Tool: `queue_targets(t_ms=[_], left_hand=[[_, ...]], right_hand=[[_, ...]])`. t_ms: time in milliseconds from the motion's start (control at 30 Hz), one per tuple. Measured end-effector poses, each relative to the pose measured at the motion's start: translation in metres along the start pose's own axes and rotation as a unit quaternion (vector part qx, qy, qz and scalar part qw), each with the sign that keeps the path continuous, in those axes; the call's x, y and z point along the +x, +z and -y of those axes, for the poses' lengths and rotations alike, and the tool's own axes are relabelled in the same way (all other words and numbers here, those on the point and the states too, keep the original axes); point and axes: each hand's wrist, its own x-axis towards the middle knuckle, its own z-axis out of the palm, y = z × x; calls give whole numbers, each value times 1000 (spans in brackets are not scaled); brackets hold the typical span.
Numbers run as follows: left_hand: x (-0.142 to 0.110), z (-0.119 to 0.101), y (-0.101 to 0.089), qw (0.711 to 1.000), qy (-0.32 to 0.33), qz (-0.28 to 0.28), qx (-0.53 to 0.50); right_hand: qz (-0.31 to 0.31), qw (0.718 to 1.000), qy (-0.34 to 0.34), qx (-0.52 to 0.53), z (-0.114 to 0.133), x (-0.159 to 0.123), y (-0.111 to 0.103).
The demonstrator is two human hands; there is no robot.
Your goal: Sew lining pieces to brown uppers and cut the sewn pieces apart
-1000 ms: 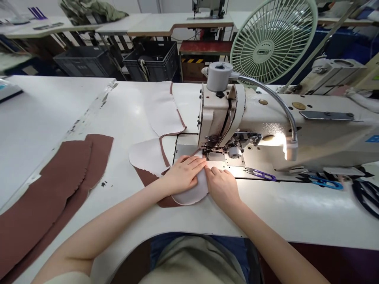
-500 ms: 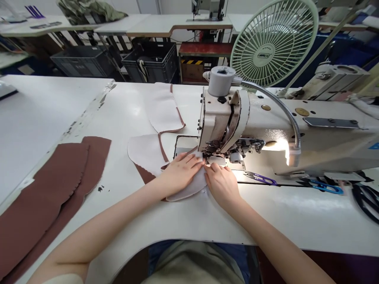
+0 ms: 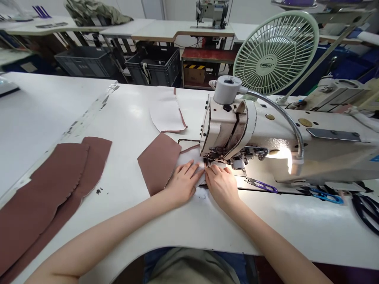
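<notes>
Nearest, the white worktop [image 3: 133, 232] curves inward at the person's lap. Above it, the left hand [image 3: 182, 182] lies palm down, its grip flat and the fingers spread on the pale face of a piece of cloth [image 3: 189, 157], which extends beneath and beyond the fingertips toward the needle. The right hand [image 3: 221, 181], just beside it, has its fingers curled and drawn together at the right edge of the same cloth, close before the needle; whether this grip pinches the cloth cannot be told. To the left of the left hand, a brown flap [image 3: 160, 161] adjoins the pale cloth and reaches down to the wrist.

Farther left lie overlapping brown pieces [image 3: 50, 177], well apart from both hands. To the right, in a row, are purple snips [image 3: 265, 186], blue snips [image 3: 328, 196] and black-handled scissors [image 3: 366, 211].

Beyond the hands stands the sewing machine [image 3: 275, 126], with a lit lamp [image 3: 296, 165] on a bent neck. Left of its head rests a pale piece with brown edging [image 3: 167, 112]. Behind are a green fan [image 3: 272, 75], grey crates [image 3: 155, 69] and a second machine [image 3: 211, 14].
</notes>
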Motion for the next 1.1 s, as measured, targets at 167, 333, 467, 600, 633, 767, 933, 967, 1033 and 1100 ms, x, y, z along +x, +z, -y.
queue_targets(t_ms=[167,333,467,600,633,767,933,967,1033,1100], left_hand=[[4,14,4,996,39,-56,-50],[12,28,-3,993,91,-62,-49],[17,34,-4,991,118,-41,-51],[22,41,-5,990,123,-25,-68],[23,42,-5,989,127,-24,-73],[26,45,-4,986,131,-41,-91],[24,44,-2,986,122,-58,-101],[24,44,-2,985,124,-57,-101],[24,45,-2,986,124,-51,-100],[25,45,-3,987,119,-45,-95]], right_hand=[[-26,999,-24,-23,-6,1,5],[-56,996,-35,-57,-10,4,9],[-68,995,-26,-61,-10,4,15],[-82,995,-17,-58,-10,5,14],[-88,994,-13,-56,-10,6,13],[-125,990,-4,-62,-9,7,10],[-148,987,-8,-65,-9,7,12],[-148,987,-8,-64,-9,7,12],[-138,988,-13,-67,-11,5,14],[-122,990,-25,-72,-14,2,15]])
